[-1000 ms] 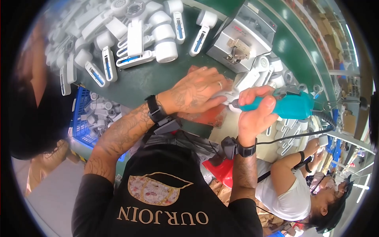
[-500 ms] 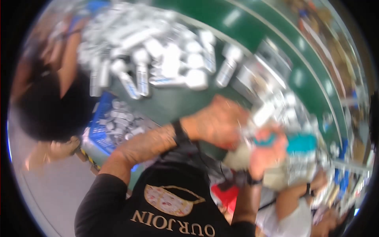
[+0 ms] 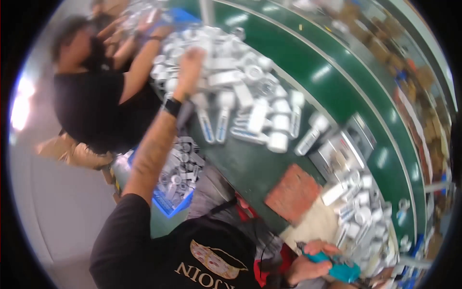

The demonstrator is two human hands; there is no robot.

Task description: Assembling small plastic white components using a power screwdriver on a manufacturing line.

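Note:
My left hand [image 3: 191, 62] is stretched out over a heap of white plastic parts [image 3: 226, 79] at the far left of the bench. Its fingers are blurred against the white parts, so whether they grasp one cannot be told. My right hand [image 3: 313, 262], low at the right, is wrapped round teal-handled pliers [image 3: 344, 270] whose grey metal tip points up and left. Several white pieces with round heads and long handles [image 3: 224, 118] lie along the near side of the heap. A second pile of white parts [image 3: 358, 212] sits just beyond my right hand.
A reddish-brown flat block [image 3: 293, 192] and a beige pad [image 3: 315, 224] lie before me. Behind them stands a grey box [image 3: 337, 156]. A blue crate [image 3: 168, 207] of small parts is below the bench edge. A co-worker [image 3: 96, 86] works at the left, close to my left arm.
My hands were close together over the block and pad. My left hand has since swung far left to the heap; my right hand has come down nearer me with the pliers. The view has shifted.

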